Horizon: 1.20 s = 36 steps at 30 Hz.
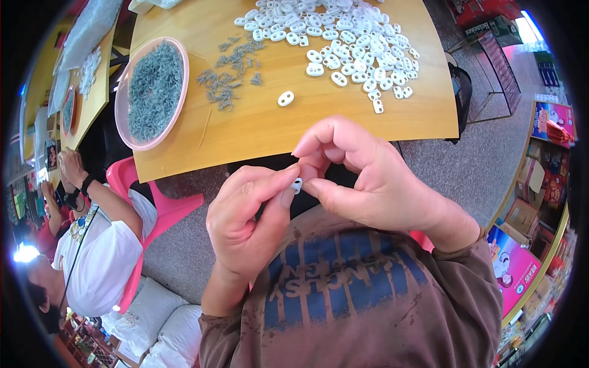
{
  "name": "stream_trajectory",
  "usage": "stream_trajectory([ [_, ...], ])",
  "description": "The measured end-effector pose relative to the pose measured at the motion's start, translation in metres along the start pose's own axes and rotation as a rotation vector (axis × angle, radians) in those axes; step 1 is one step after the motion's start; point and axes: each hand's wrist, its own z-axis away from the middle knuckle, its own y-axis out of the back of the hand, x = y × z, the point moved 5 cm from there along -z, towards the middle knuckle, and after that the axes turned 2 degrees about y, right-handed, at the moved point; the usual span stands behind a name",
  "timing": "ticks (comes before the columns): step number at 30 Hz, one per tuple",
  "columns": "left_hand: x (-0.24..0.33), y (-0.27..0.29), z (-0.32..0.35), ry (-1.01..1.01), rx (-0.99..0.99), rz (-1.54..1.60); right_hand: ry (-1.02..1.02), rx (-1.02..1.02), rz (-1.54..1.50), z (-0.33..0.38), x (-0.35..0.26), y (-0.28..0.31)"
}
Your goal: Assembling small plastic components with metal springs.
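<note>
My left hand point(248, 218) and my right hand point(362, 178) meet in front of my chest, below the near edge of a wooden table point(257, 129). Their fingertips pinch one small white plastic piece point(297, 184) between them; most of it is hidden by the fingers. On the table lies a big heap of white two-hole plastic pieces point(343, 37), with a single one point(285, 98) apart from it. Small grey metal parts point(227, 76) are scattered beside a pink round tray point(126, 92) full of the same grey parts.
A person in a white shirt point(98, 257) sits at the left on a pink chair point(159, 205), at another wooden table. White sacks point(165, 325) lie on the grey floor. Boxes and coloured packages point(540, 202) line shelves at the right.
</note>
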Motion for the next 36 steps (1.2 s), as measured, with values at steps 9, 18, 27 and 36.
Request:
stream_trajectory([
  [9,-0.025,-0.003,0.005,0.172,0.045,0.364,-0.244,0.064,-0.476,-0.005,0.011,-0.005],
  [18,-0.028,-0.002,0.005,0.186,0.078,0.433,-0.21,0.078,-0.531,-0.006,0.01,-0.009],
  [27,-0.026,0.001,0.004,0.156,0.092,0.378,-0.052,0.166,-0.151,-0.003,0.003,-0.007],
  [36,-0.031,-0.003,0.007,0.154,0.109,0.286,-0.2,0.165,-0.256,-0.005,0.017,-0.009],
])
